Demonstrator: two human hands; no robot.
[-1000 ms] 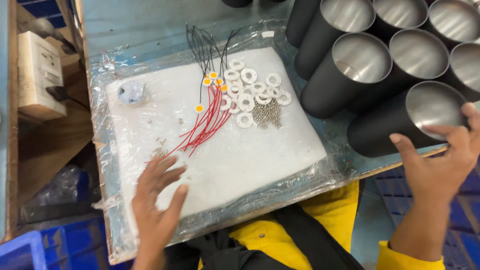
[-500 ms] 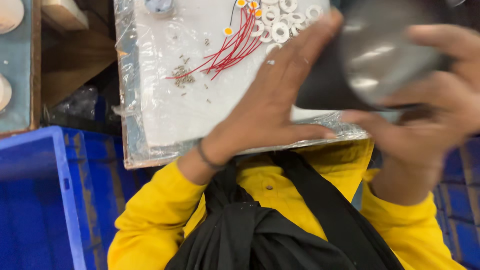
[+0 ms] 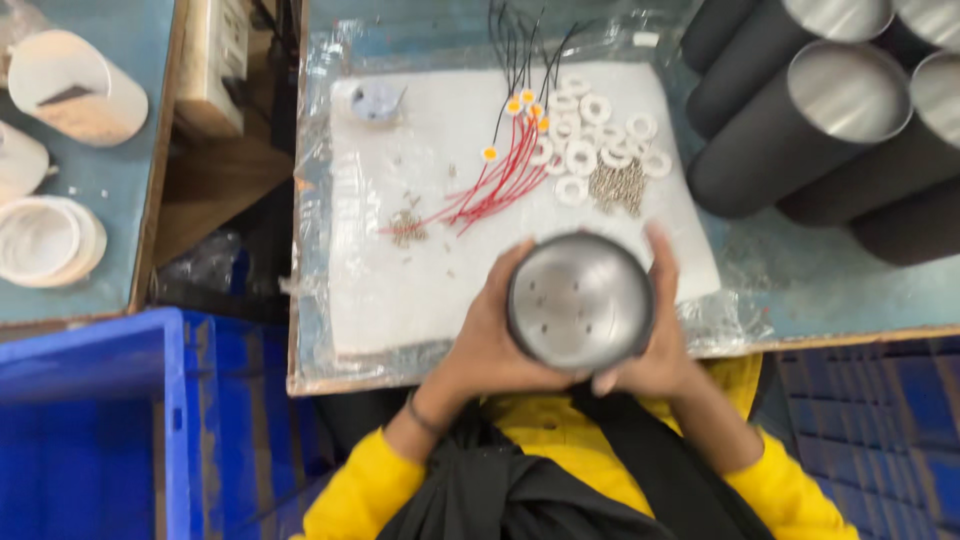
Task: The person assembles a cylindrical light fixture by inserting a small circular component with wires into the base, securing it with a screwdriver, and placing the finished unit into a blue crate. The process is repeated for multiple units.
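Both hands, left hand (image 3: 490, 340) and right hand (image 3: 660, 345), hold a grip around one dark metal cylinder (image 3: 580, 300), closed end up, above the desk (image 3: 800, 290) front edge. A plastic-wrapped white pad (image 3: 420, 270) carries red wires (image 3: 495, 185) and white rings (image 3: 590, 135). A blue crate (image 3: 100, 430) stands left on the floor.

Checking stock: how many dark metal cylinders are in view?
5: one cylinder between left hand and right hand; four stacked cylinders upper right, cropped, others possibly hidden.
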